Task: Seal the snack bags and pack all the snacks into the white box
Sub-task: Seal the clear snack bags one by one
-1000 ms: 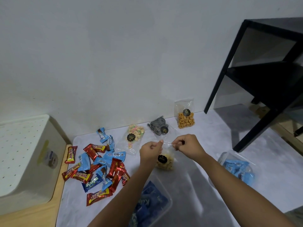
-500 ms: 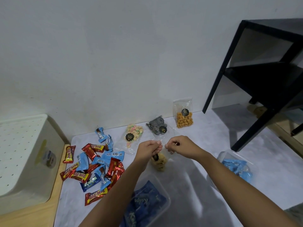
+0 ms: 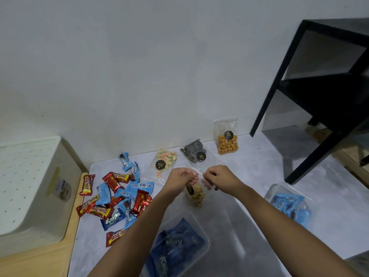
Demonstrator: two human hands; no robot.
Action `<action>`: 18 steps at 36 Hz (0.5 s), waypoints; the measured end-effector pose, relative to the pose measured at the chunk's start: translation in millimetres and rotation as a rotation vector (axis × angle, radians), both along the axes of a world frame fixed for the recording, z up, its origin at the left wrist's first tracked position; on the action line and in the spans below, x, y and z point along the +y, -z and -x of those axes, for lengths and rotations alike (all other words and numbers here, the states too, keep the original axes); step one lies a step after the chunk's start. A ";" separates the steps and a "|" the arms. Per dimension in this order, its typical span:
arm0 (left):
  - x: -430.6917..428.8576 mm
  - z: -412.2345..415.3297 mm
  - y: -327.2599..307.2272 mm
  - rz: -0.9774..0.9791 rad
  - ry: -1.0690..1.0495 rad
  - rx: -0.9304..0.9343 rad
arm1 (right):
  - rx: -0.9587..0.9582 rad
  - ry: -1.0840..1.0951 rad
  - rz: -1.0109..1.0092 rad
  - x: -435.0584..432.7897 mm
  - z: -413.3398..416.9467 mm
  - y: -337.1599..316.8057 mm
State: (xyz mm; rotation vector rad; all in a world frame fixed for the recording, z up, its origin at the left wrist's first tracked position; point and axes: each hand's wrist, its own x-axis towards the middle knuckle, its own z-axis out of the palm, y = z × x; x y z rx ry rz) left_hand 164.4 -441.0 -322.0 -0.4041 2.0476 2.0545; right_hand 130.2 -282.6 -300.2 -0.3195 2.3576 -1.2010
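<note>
My left hand [image 3: 182,177] and my right hand [image 3: 218,176] both pinch the top edge of a clear snack bag [image 3: 196,193] of pale cookies that hangs between them above the grey mat. Three more clear bags lie behind: pastel puffs [image 3: 164,161], black-and-white swirls [image 3: 194,151] and orange snacks [image 3: 227,139] upright by the wall. A heap of red and blue wrapped bars [image 3: 115,198] covers the mat's left part. The white box [image 3: 30,188] with a dotted lid stands at the far left.
A clear tub [image 3: 179,244] holding dark blue packets sits under my left forearm. Another clear tub [image 3: 289,202] with light blue packets is at the right. A black metal shelf frame [image 3: 319,92] stands at the back right. The wall is close behind the bags.
My hands have drawn closer together along the bag's top edge. The cookie bag now hangs more upright and narrower between them.
</note>
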 end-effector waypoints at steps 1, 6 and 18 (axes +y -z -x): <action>-0.3 0.6 -0.4 0.002 0.004 0.000 | 0.012 0.003 0.003 -0.3 -0.2 -0.4; -1.2 1.9 -1.2 0.004 0.038 0.012 | 0.073 0.025 0.044 1.3 1.1 -3.0; 0.4 1.5 2.0 0.022 0.053 0.033 | -0.108 0.160 0.145 -0.4 5.0 -3.0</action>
